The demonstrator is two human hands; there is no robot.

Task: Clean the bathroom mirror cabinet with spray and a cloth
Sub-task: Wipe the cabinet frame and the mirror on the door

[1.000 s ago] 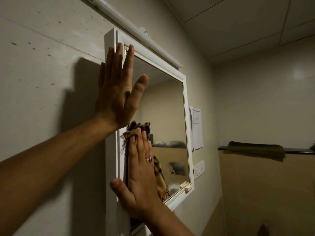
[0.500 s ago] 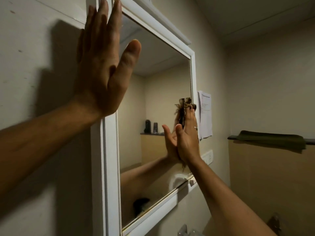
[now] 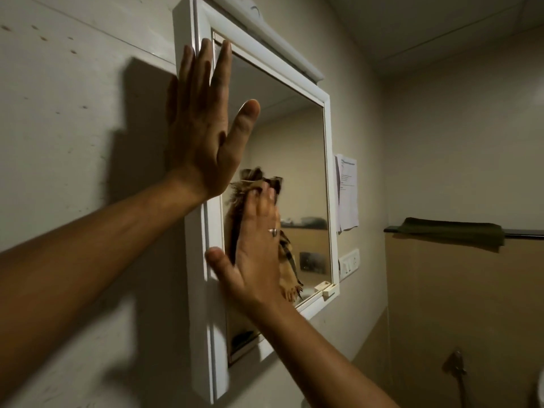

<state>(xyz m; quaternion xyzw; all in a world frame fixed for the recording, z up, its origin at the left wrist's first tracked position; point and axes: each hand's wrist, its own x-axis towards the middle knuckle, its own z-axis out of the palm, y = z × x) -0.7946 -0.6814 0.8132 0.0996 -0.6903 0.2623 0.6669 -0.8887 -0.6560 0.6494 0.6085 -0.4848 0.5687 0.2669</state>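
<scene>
**Mirror cabinet wipe: what I am logging, left to right**

1. Wall [image 3: 73, 142]: pale tile, and it is carrying the shadow of the raised arm.
2. Left hand [image 3: 203, 128]: it is lying flat with the fingers straight and close together. They are pressing on the upper left corner of the frame, and the thumb is spreading out over the glass. It is holding nothing.
3. Mirror cabinet [image 3: 203, 304]: a white-framed unit hanging on the wall, which I am viewing at a steep angle from its left side. A white light fitting [image 3: 279, 39] is sitting along its top edge.
4. Right hand [image 3: 256, 260]: it is also flat, fingers straight and pointing up, with a ring [image 3: 273, 232] on one finger. The palm is pinning the cloth to the mirror glass [image 3: 297, 160] near the left edge of the pane.
5. Cloth [image 3: 288, 269]: brown plaid with a fringe, lying between the right hand and the glass. Its top is blurring above the fingertips and its fringed end is hanging down to the right of the wrist.
6. Paper sheet [image 3: 347, 192]: it is hanging on the wall just beside the frame's right edge, with a white switch plate [image 3: 348, 262] below it.
7. Dark ledge [image 3: 524, 232]: it is running along the far wall, with a folded green towel [image 3: 450, 231] draping over it.
</scene>
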